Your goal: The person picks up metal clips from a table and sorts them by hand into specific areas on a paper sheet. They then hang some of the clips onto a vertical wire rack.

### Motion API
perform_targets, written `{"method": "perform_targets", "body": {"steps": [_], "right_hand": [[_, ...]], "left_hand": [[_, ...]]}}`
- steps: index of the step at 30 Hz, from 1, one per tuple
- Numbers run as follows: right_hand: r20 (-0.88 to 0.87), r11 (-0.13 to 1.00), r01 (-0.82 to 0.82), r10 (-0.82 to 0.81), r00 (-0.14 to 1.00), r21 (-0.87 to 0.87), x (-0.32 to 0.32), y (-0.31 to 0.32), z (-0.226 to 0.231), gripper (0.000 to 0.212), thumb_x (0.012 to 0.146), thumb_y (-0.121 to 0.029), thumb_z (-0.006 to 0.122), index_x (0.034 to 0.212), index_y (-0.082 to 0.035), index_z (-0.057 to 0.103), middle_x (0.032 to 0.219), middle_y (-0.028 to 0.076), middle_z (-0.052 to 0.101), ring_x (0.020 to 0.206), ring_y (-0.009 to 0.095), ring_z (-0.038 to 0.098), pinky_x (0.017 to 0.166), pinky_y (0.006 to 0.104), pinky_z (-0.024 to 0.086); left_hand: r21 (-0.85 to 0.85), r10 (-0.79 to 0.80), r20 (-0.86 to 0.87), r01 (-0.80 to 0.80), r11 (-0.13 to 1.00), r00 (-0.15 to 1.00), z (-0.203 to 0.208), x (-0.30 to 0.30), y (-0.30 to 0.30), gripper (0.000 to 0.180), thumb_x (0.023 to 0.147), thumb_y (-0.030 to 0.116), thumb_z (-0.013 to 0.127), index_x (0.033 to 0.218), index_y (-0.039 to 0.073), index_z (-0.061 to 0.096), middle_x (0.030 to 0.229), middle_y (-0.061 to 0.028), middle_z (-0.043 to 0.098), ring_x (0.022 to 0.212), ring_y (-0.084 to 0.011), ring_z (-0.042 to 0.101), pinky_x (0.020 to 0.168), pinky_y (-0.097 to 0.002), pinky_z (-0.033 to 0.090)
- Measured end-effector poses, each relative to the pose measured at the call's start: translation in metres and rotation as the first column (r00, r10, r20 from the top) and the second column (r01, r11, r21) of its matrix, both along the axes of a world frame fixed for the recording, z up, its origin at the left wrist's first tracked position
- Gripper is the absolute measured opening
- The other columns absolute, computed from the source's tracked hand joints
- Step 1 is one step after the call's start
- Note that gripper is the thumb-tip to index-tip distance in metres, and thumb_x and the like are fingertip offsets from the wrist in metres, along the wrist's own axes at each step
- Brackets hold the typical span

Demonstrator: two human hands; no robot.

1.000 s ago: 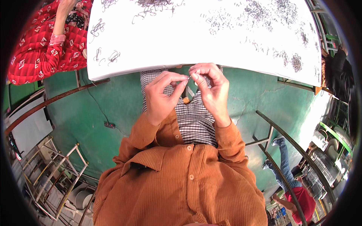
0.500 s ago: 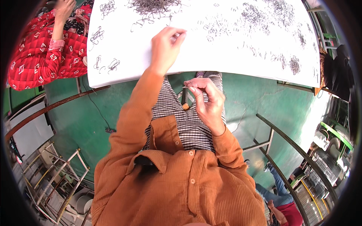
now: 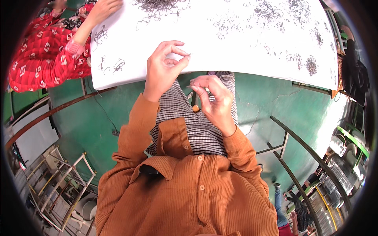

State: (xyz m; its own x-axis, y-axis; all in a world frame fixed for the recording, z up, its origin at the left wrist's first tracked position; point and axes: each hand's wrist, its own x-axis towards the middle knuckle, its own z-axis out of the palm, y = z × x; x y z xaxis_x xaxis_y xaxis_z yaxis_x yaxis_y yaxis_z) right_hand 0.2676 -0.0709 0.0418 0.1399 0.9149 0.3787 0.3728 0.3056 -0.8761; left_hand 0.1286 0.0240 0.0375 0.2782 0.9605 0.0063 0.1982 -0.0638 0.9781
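Observation:
Near the front edge of the white table (image 3: 130, 43), my left hand (image 3: 162, 70) pinches thumb and forefinger together. A tiny dark tip shows at the fingertips; it is too small to name. My right hand (image 3: 215, 98) is raised over my lap, just past the table edge, thumb and forefinger closed in a pinch. What it holds, if anything, I cannot make out. At the far middle lies a tangled pile of thin dark curved strands (image 3: 159, 4). Many small dark pieces (image 3: 271, 15) are scattered over the right half of the table.
At the left, a co-worker in a red patterned garment (image 3: 39, 55) reaches a hand (image 3: 103, 11) over the table corner. Small clumps of strands (image 3: 118, 66) lie at the table's left. Metal frames (image 3: 67, 188) stand lower left, a dark bar frame (image 3: 299, 145) at right, on green floor (image 3: 256, 106).
My left hand has drawn back toward me and nearer my right hand, which has shifted slightly. The co-worker's hand has moved right, over the table corner.

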Motion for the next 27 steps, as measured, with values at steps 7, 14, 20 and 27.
{"method": "perform_targets", "body": {"steps": [7, 14, 20, 27], "right_hand": [[0.010, 0.999, 0.002, -0.002, 1.000, -0.038, -0.006, 0.007, -0.002, 0.009, 0.079, 0.005, 0.067, 0.084, 0.000, 0.063, 0.083, 0.010, 0.065, 0.072, 0.025, 0.065, 0.062, 0.0316, 0.053], [0.077, 0.998, 0.042, -0.038, 0.996, -0.041, -0.010, 0.012, -0.003, 0.007, 0.080, 0.004, 0.067, 0.084, 0.000, 0.064, 0.082, 0.011, 0.065, 0.069, 0.026, 0.065, 0.058, 0.0330, 0.052], [0.038, 0.995, -0.071, 0.074, 0.997, -0.068, -0.004, 0.018, -0.004, 0.011, 0.079, 0.003, 0.068, 0.089, 0.000, 0.066, 0.087, 0.013, 0.066, 0.078, 0.027, 0.066, 0.068, 0.0330, 0.053], [0.360, 0.989, 0.104, -0.059, 0.931, -0.107, 0.012, 0.146, -0.031, 0.023, 0.086, -0.005, 0.057, 0.107, -0.005, 0.066, 0.090, 0.013, 0.062, 0.081, 0.032, 0.063, 0.071, 0.0401, 0.051]], "left_hand": [[-0.216, 0.026, 0.115, 0.000, 0.976, 0.993, 0.023, -0.017, -0.033, 0.011, 0.081, -0.005, 0.066, 0.091, -0.004, 0.063, 0.089, -0.0061, 0.067, 0.082, -0.0093, 0.065, 0.074, -0.0223, 0.055], [-0.063, 0.036, 0.015, -0.035, 0.997, 0.999, 0.032, -0.018, -0.041, 0.016, 0.080, -0.005, 0.068, 0.096, -0.003, 0.069, 0.090, -0.0083, 0.070, 0.081, -0.0135, 0.069, 0.072, -0.0249, 0.058], [0.145, 0.063, -0.120, -0.045, 0.988, 0.991, 0.038, -0.021, -0.048, 0.017, 0.077, -0.006, 0.069, 0.092, 0.001, 0.070, 0.087, -0.0096, 0.069, 0.076, -0.0152, 0.069, 0.068, -0.0249, 0.056], [0.184, 0.092, -0.033, -0.085, 0.979, 0.995, 0.038, -0.023, -0.048, 0.018, 0.076, -0.010, 0.066, 0.092, -0.002, 0.069, 0.088, -0.0096, 0.069, 0.075, -0.0147, 0.069, 0.065, -0.0241, 0.057]]}}
